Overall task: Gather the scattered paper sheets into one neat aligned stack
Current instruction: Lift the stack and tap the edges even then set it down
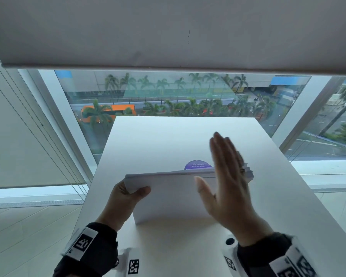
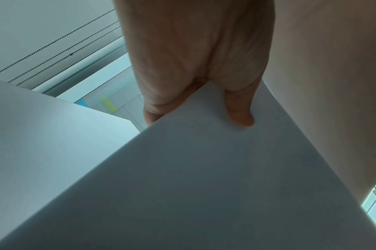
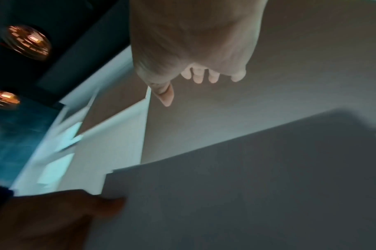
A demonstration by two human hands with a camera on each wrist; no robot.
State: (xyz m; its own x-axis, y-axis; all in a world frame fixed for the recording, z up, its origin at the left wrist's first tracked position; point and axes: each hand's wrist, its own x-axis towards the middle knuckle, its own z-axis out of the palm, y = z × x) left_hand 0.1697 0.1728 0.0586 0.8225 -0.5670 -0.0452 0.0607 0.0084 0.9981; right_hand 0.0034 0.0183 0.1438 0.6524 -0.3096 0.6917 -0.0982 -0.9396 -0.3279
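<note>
A stack of white paper sheets (image 1: 172, 196) stands on its lower edge on the white table (image 1: 168, 140), tilted toward me. My left hand (image 1: 126, 193) grips its upper left corner, thumb on the near face and fingers behind; the left wrist view shows that thumb on the paper stack (image 2: 204, 169). My right hand (image 1: 226, 176) is flat with straight fingers at the stack's right side, blurred, and holds nothing. At that right side the sheet edges (image 1: 248, 172) are fanned and uneven. In the right wrist view the paper stack (image 3: 246, 186) fills the lower half, below my right hand (image 3: 195, 71).
A purple round sticker (image 1: 197, 165) lies on the table just behind the stack. The table ends at a large window (image 1: 168, 96) with a lowered blind (image 1: 168, 31) above. A black hole (image 1: 230, 241) marks the table near my right wrist.
</note>
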